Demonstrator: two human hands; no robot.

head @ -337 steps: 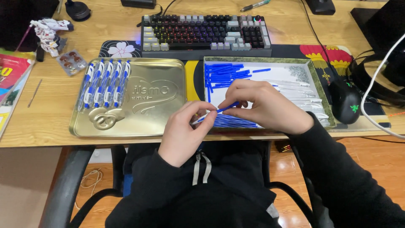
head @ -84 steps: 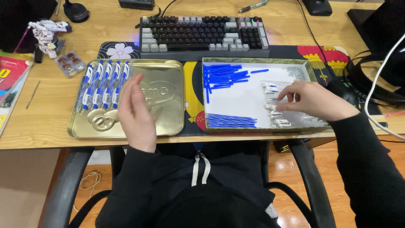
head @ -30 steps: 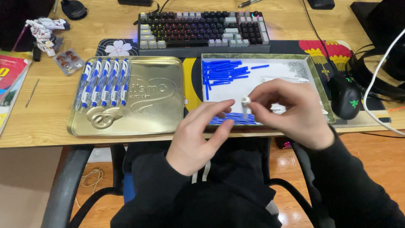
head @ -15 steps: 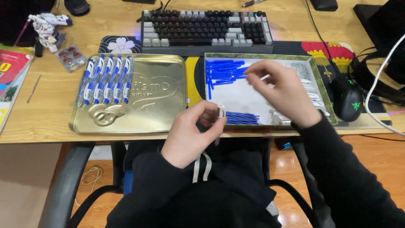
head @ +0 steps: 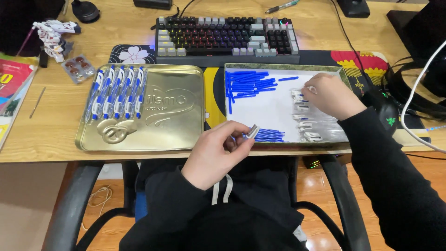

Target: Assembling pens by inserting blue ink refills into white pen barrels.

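Holding a small clear pen part (head: 252, 131) between thumb and fingers, your left hand (head: 217, 151) hovers at the near edge of the white-lined tray (head: 274, 104), just over the desk's front edge. The part is pinched by its lower end and tilts up and to the right, close to the near bunch of blue refills (head: 268, 135).

Your right hand (head: 333, 96) reaches into the right side of the same tray. Its fingertips are drawn together at the top of the pile of clear pen barrels (head: 306, 122); you cannot tell whether they have one pinched or merely touch the pile.

A larger heap of blue refills (head: 248, 83) lies in the tray's far left corner, a few strays beside it.

Left of the tray sits a gold tin lid (head: 153, 114), face up. Six finished blue-and-white pens (head: 116, 92) lie side by side across its far left part.

Beyond both, a backlit keyboard (head: 225, 39) rests on a dark desk mat (head: 362, 60). A black mouse (head: 386, 111) is just right of your right wrist.
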